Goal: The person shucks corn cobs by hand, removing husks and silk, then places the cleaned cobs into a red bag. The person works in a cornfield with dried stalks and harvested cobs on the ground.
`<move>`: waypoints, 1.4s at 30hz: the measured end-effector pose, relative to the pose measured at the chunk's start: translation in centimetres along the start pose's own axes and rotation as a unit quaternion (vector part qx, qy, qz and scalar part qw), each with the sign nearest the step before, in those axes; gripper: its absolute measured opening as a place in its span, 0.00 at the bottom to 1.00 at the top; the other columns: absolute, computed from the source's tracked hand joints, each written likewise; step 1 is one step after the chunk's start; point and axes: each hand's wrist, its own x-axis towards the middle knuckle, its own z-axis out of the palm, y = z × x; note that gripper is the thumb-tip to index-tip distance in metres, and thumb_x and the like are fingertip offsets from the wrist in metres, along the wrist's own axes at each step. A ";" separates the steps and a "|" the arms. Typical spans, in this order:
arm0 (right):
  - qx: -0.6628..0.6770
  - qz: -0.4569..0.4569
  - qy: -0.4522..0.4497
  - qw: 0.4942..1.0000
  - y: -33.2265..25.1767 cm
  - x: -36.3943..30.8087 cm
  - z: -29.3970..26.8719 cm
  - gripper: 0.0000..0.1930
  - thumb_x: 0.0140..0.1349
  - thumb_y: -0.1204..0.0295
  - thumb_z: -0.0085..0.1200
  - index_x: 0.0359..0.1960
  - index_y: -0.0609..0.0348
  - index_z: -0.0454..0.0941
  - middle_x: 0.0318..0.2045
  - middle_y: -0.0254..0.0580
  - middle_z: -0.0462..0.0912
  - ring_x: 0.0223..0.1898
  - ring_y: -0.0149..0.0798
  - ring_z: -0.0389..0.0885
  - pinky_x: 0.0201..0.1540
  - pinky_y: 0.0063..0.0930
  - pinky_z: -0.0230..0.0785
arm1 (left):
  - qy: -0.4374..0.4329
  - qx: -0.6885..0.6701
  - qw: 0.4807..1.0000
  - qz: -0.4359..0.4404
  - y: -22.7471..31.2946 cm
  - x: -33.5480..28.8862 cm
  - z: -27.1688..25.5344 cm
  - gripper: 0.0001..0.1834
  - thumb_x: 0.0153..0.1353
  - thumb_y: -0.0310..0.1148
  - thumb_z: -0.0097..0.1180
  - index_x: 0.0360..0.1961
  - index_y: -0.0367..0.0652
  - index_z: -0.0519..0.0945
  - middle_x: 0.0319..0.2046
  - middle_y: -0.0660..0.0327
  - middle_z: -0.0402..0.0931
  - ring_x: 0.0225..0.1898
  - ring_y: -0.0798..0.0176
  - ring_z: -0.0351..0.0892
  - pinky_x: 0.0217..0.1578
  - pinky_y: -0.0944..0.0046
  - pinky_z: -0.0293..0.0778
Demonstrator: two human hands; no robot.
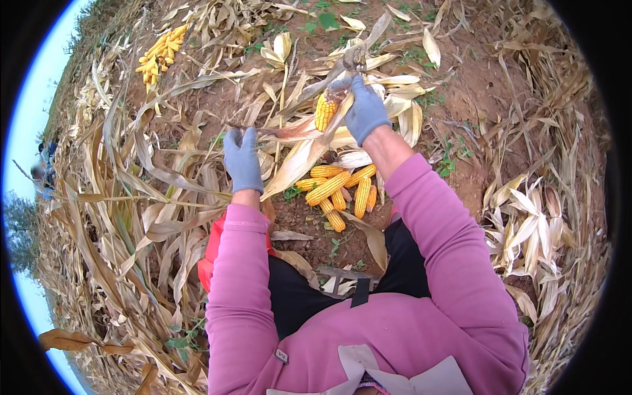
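Note:
My right hand [366,112], in a blue-grey glove, is closed around a partly husked ear of corn [325,112]. Its yellow kernels show beside the fingers, and pale husk hangs from it. To the left, my gloved left hand [243,160] pinches the brownish end of a strip of corn husk [289,133] that stretches toward the ear. How the strip joins the ear is partly covered by loose leaves. On the soil just below my hands lies a small heap of bare yellow corn cobs [329,189].
A larger pile of husked corn [160,54] lies at the far left. Dry stalks and leaves [141,197] spread thickly on the left, with pale empty husks [532,227] at the right. Something red [212,253] is beside my left leg. Another person [45,172] is at the far left edge.

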 end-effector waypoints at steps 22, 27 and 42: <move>0.422 0.327 -0.251 0.807 -1.2 -4.9 4.3 0.15 0.70 0.60 0.39 0.29 0.55 0.69 0.11 0.24 0.58 0.12 0.26 0.56 0.21 0.20 0.57 | -0.096 -0.440 0.882 -0.140 2.3 -3.6 4.1 0.21 0.62 0.39 0.55 0.50 0.37 0.68 0.47 0.56 0.72 0.47 0.61 0.74 0.48 0.61 0.72; 0.337 0.347 -0.304 0.821 -1.0 -5.4 4.1 0.17 0.70 0.59 0.39 0.25 0.53 0.70 0.08 0.23 0.54 0.08 0.24 0.49 0.14 0.18 0.50 | -0.067 -0.384 0.913 -0.119 2.9 -3.6 3.7 0.20 0.58 0.35 0.59 0.47 0.38 0.69 0.42 0.58 0.74 0.42 0.63 0.76 0.45 0.63 0.73; -0.360 0.138 -0.635 0.669 0.8 -13.5 6.7 0.22 0.63 0.50 0.44 0.29 0.59 0.76 0.25 0.35 0.77 0.26 0.32 0.74 0.33 0.29 0.69 | 0.040 -0.413 0.902 -0.118 1.6 2.8 -4.1 0.09 0.55 0.33 0.60 0.33 0.44 0.72 0.23 0.63 0.74 0.23 0.66 0.75 0.25 0.68 0.74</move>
